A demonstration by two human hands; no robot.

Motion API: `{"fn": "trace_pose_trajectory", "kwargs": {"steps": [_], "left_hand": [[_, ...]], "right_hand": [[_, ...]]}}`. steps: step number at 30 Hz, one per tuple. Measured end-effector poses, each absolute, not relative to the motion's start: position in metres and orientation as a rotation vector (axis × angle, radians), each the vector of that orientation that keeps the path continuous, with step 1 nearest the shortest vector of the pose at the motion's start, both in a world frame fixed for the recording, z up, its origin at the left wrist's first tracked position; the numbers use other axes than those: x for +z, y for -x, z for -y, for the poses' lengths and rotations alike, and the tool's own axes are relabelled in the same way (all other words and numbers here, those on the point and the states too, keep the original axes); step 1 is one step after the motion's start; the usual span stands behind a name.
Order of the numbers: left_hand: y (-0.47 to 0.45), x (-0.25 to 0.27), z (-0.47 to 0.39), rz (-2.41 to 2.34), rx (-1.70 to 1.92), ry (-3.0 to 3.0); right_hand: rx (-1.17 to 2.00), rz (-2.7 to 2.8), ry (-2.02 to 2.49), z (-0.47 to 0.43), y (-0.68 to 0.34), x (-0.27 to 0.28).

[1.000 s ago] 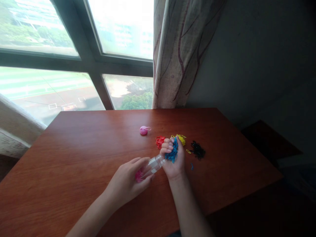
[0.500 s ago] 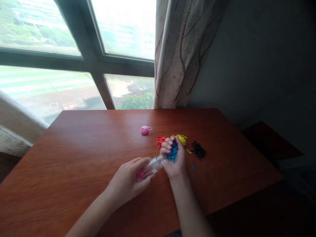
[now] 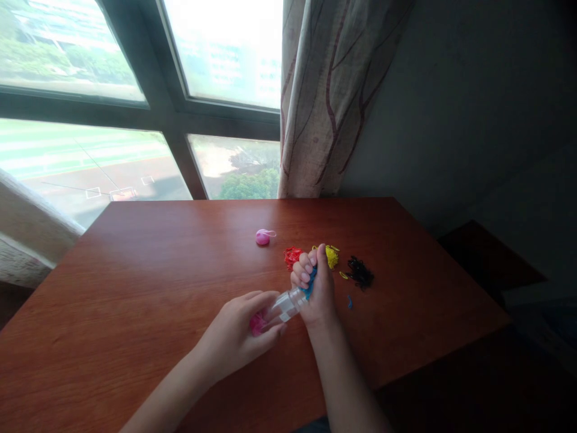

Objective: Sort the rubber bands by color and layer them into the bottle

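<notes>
My left hand (image 3: 246, 328) is wrapped round a small clear bottle (image 3: 285, 305), which lies tilted with its mouth toward my right hand. Pink rubber bands (image 3: 258, 325) fill part of its bottom end. My right hand (image 3: 318, 288) is closed on a clump of blue rubber bands (image 3: 309, 282), pressed against the bottle's mouth. Whether any blue bands are inside the bottle I cannot tell. Just beyond my right hand are a red pile of rubber bands (image 3: 293, 257) and a yellow pile (image 3: 332, 257), the latter partly hidden by my thumb.
A black pile of rubber bands (image 3: 359, 272) lies to the right, with a loose yellow band (image 3: 343, 275) beside it and a loose blue band (image 3: 350, 302) nearer me. Farther back sits a pink lid with a loop (image 3: 263, 237). The wooden table (image 3: 148, 288) meets a window and a curtain (image 3: 311, 156).
The fingers of my right hand have closed tighter over the blue bands, so fewer of them show. The bottle remains in my left hand at the right palm.
</notes>
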State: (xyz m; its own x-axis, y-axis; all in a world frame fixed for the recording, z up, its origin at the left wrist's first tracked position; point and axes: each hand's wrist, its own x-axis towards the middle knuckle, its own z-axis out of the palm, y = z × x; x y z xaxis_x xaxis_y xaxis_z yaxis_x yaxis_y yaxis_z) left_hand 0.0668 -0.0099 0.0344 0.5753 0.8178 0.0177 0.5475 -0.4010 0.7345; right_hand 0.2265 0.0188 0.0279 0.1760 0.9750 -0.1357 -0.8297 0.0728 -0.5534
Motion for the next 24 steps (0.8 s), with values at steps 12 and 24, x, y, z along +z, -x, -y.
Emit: {"fn": "trace_pose_trajectory", "kwargs": {"steps": [12,24], "left_hand": [[-0.0667,0.0333,0.0093,-1.089,0.446,-2.057],[-0.065,0.035,0.009,-1.059,0.487,-2.082]], "right_hand": [[1.274,0.346,0.577,-0.014,-0.2256,0.0291],[1.32,0.432,0.703,-0.0157,-0.2203,0.0278]]}}
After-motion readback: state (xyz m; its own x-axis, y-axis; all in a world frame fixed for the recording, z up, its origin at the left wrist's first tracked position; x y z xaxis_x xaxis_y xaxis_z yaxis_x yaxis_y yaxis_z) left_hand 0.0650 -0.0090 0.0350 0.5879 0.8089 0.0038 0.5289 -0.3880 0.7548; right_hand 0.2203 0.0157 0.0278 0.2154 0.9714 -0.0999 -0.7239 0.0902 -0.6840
